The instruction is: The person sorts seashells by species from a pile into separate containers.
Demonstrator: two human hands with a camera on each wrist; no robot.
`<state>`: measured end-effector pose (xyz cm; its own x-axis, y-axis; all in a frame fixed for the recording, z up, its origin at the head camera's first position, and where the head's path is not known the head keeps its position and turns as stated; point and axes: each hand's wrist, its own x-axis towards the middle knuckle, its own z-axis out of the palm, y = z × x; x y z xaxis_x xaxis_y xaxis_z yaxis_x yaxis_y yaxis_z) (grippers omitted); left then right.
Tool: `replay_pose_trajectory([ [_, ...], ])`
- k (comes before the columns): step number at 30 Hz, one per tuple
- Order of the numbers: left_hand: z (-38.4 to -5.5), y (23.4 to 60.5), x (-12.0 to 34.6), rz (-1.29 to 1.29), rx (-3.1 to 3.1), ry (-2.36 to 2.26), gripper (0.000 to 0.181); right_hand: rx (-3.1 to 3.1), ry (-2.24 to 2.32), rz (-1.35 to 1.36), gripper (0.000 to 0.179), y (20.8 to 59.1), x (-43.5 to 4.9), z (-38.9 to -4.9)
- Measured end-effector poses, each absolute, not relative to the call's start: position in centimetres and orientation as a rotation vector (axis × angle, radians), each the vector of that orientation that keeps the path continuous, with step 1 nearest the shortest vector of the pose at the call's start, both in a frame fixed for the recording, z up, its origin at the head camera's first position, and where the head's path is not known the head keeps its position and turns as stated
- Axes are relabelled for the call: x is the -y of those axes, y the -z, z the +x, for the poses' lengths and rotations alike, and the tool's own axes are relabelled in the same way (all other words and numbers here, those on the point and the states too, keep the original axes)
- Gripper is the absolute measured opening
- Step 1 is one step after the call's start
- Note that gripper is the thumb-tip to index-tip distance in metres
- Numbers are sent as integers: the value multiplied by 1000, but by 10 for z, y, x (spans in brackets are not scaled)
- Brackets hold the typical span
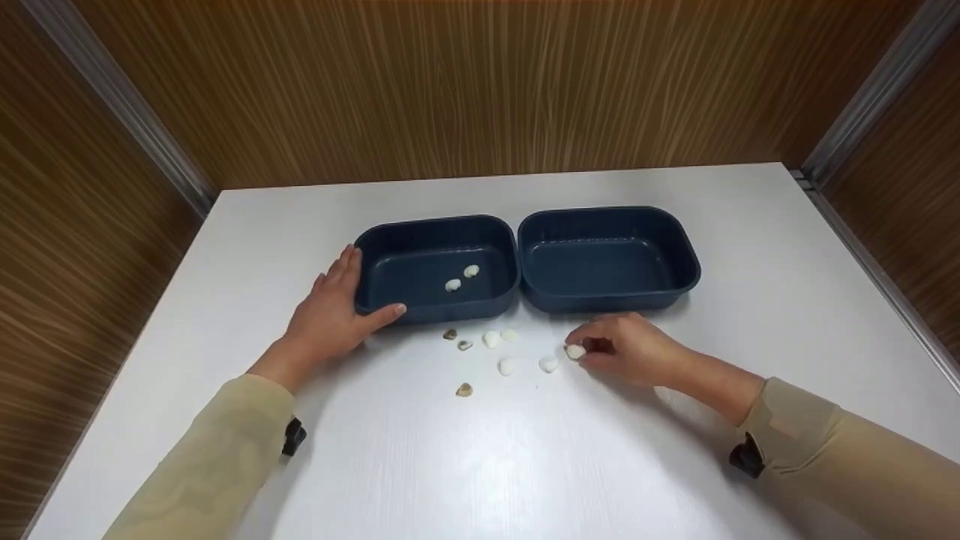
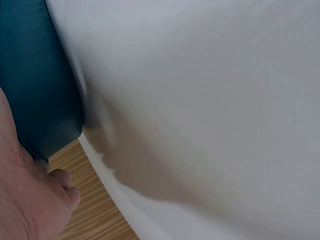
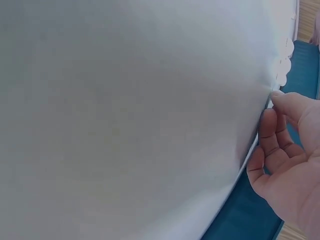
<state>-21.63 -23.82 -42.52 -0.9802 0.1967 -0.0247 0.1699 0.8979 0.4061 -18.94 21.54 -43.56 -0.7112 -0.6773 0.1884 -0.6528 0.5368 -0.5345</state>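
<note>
Plenty of white table ran across the near side, and beyond it we saw the left tray and right tray just beside each other! The left hand lay spread against the left tray's left edge; the right hand pinched a white shell, partly covered, with loose shells to its left. The right wrist view showed us the palm, hidden from the head view, but we couldn't make out the pinched shell there.
</note>
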Motion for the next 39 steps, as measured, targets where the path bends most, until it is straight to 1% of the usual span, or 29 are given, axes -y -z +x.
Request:
replay_pose_trajectory([
  [8,-216,426,239,300,-3005,-627,125,-2694,1057,-1262,25,402,-195,-196],
  [14,-215,426,239,288,-2998,-632,125,-2711,1182,-1311,25,375,-162,-212],
  [19,-216,427,239,284,-3004,-625,126,-2695,1238,-1275,27,364,-131,-228],
  [23,-217,427,238,285,-3009,-622,126,-2661,1281,-1230,28,366,-105,-243],
  [30,-217,428,234,278,-3001,-629,128,-2601,1333,-1083,29,380,-66,-265],
  [39,-219,430,231,304,-2986,-636,128,-2604,1359,-905,29,397,-47,-286],
])
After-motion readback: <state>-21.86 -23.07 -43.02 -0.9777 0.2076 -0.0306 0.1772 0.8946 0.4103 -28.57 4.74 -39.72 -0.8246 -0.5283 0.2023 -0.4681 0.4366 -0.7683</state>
